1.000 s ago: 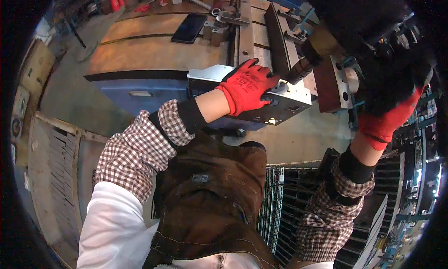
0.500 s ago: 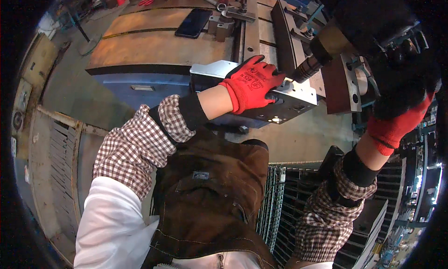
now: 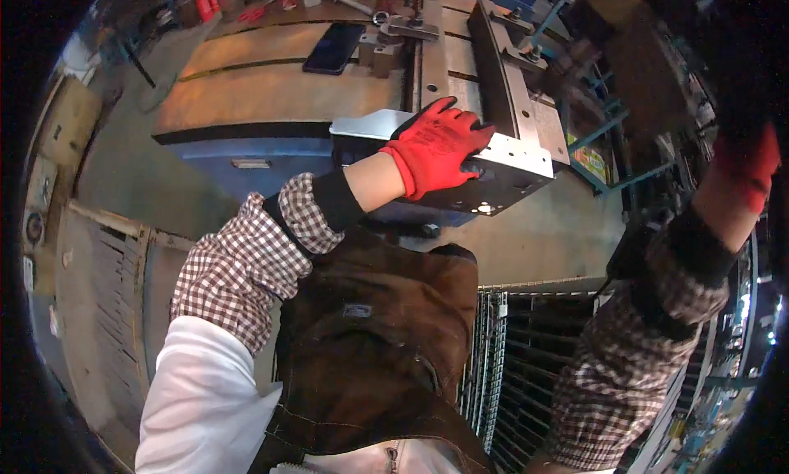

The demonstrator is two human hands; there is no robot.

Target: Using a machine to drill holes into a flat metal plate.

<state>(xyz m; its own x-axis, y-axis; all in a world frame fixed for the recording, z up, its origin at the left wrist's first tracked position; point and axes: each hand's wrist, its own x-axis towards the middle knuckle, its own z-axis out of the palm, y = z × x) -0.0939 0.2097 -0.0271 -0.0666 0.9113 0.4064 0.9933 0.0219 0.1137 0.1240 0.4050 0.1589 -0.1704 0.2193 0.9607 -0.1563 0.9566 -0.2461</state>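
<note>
Change: machine head (image 3: 649,71) has swung right, blurred; its tool tip no longer stands over the metal part (image 3: 516,155), leaving the perforated top uncovered there.
Part position: near edge of the slotted tabletop (image 3: 246,104), at the rail ends.
Left hand (image 3: 436,149): fingers spread, holding the part.
Right hand (image 3: 744,166): far right; fingers in shadow, state cannot be told.
Wire rack (image 3: 495,342): beside the person; contents indistinct.
</note>
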